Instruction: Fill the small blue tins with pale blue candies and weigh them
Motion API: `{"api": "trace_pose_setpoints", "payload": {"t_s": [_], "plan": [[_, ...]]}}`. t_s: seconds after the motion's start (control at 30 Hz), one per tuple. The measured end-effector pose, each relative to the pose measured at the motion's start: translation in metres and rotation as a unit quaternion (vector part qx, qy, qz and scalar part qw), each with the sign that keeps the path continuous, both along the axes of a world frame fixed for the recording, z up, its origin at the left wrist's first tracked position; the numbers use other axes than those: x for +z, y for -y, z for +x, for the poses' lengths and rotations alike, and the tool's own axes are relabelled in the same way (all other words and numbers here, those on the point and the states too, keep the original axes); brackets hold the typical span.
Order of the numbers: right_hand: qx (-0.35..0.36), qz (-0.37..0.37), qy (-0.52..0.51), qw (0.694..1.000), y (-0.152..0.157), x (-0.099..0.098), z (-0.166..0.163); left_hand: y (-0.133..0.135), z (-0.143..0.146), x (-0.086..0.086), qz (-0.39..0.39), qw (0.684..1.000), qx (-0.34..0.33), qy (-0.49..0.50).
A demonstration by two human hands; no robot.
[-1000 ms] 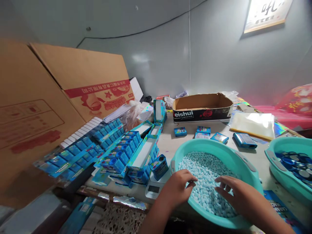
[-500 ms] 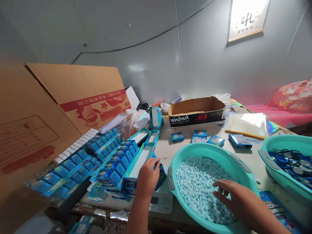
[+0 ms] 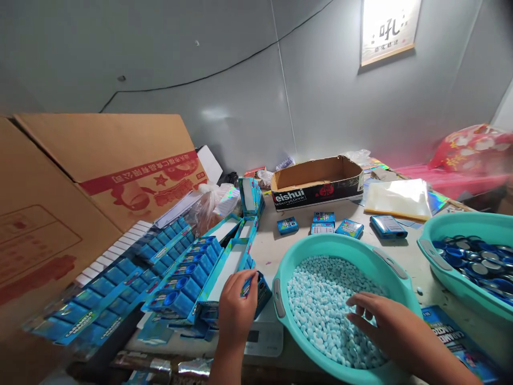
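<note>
My left hand (image 3: 238, 299) is closed around a small blue candy box (image 3: 247, 286), mostly covered by the fingers. Another dark blue box (image 3: 262, 295) stands just to its right, near a digital scale (image 3: 267, 342). Beside that is a turquoise basin (image 3: 282, 267) holding a bed of pale blue candies (image 3: 316, 315). Over the candies hovers or rests my right hand (image 3: 380, 321), with fingers bent and thumb apart; I see nothing held in it. Open display trays (image 3: 224, 272) lie left of my left hand, some with upright blue boxes (image 3: 190, 278).
A second turquoise basin (image 3: 435, 256) at the right holds blue and silver lids (image 3: 479, 267). Several blue boxes (image 3: 348, 228) lie behind the candy basin, before a black-printed carton (image 3: 316, 198). A large cardboard box (image 3: 132, 139) stands at the left. Clear plastic sleeves (image 3: 396, 198) lie at the back right.
The camera view has shifted slightly to the right, so things appear further left. My left hand stays by the box and my right hand stays over the candies.
</note>
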State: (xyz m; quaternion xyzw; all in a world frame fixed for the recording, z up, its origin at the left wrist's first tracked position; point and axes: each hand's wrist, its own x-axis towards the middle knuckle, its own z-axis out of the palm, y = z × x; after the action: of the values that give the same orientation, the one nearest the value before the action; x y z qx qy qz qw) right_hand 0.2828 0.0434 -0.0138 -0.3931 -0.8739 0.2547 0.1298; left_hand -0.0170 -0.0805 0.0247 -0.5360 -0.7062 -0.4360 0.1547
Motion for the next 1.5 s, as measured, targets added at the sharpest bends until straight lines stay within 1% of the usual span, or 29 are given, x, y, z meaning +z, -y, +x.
{"api": "trace_pose_setpoints", "payload": {"t_s": [0.1,0.17,0.2,0.23,0.27,0.3,0.37,0.4,0.53,0.63,0.73,0.83,0.97,1.07,1.17,1.3,1.37,1.4,1.43,1.47,1.5], "plan": [[-0.003,-0.001,0.002,1.000,0.000,0.002,0.001,-0.002,0.031,-0.005,-0.005,0.995,-0.064,0.070],[0.000,-0.005,0.010,1.000,-0.001,0.001,0.002,-0.005,0.058,-0.012,-0.044,0.982,-0.138,0.124],[0.003,-0.007,0.014,1.000,-0.002,0.000,0.002,-0.008,0.072,-0.015,-0.083,0.970,-0.184,0.136],[0.007,-0.007,0.019,1.000,-0.002,-0.001,0.003,-0.010,0.084,-0.018,-0.137,0.955,-0.226,0.132],[0.011,-0.002,0.024,1.000,-0.003,-0.002,0.003,-0.013,0.095,-0.019,-0.200,0.938,-0.258,0.115],[0.016,0.007,0.029,0.999,-0.005,-0.003,0.003,-0.015,0.103,-0.020,-0.264,0.920,-0.274,0.092],[0.026,0.026,0.047,0.998,-0.006,-0.003,0.002,-0.020,0.111,-0.017,-0.367,0.889,-0.270,0.052],[0.035,0.029,0.061,0.997,-0.007,-0.002,0.002,-0.022,0.112,-0.014,-0.400,0.877,-0.263,0.039],[0.068,-0.002,0.105,0.992,-0.008,0.005,-0.003,-0.028,0.109,-0.006,-0.453,0.851,-0.265,0.013],[0.070,-0.022,0.123,0.990,-0.007,0.011,-0.005,-0.032,0.109,-0.007,-0.475,0.845,-0.244,0.037],[0.057,-0.048,0.148,0.986,-0.006,0.014,-0.007,-0.036,0.111,-0.010,-0.482,0.844,-0.227,0.062],[0.066,-0.062,0.141,0.986,-0.006,0.013,-0.006,-0.036,0.110,-0.012,-0.472,0.845,-0.238,0.075],[0.090,-0.044,0.105,0.989,-0.009,0.006,-0.003,-0.032,0.108,-0.012,-0.443,0.856,-0.252,0.085],[0.088,-0.037,0.082,0.992,-0.009,0.003,-0.001,-0.030,0.109,-0.013,-0.440,0.863,-0.229,0.097],[0.082,-0.029,0.054,0.995,-0.008,0.003,-0.001,-0.030,0.112,-0.013,-0.443,0.868,-0.206,0.090],[0.064,-0.029,0.026,0.997,-0.005,0.007,-0.001,-0.028,0.115,-0.012,-0.427,0.876,-0.210,0.080],[0.047,-0.029,0.028,0.998,-0.003,0.010,-0.001,-0.027,0.110,-0.011,-0.389,0.889,-0.223,0.090],[0.041,-0.028,0.030,0.998,-0.003,0.010,-0.001,-0.026,0.105,-0.010,-0.360,0.902,-0.221,0.089],[0.036,-0.026,0.031,0.999,-0.002,0.011,-0.001,-0.026,0.097,-0.008,-0.325,0.920,-0.205,0.081],[0.032,-0.026,0.032,0.999,-0.002,0.012,-0.001,-0.026,0.087,-0.007,-0.289,0.939,-0.173,0.065],[0.028,-0.025,0.031,0.999,-0.002,0.012,-0.001,-0.026,0.074,-0.005,-0.255,0.958,-0.121,0.044]]}}
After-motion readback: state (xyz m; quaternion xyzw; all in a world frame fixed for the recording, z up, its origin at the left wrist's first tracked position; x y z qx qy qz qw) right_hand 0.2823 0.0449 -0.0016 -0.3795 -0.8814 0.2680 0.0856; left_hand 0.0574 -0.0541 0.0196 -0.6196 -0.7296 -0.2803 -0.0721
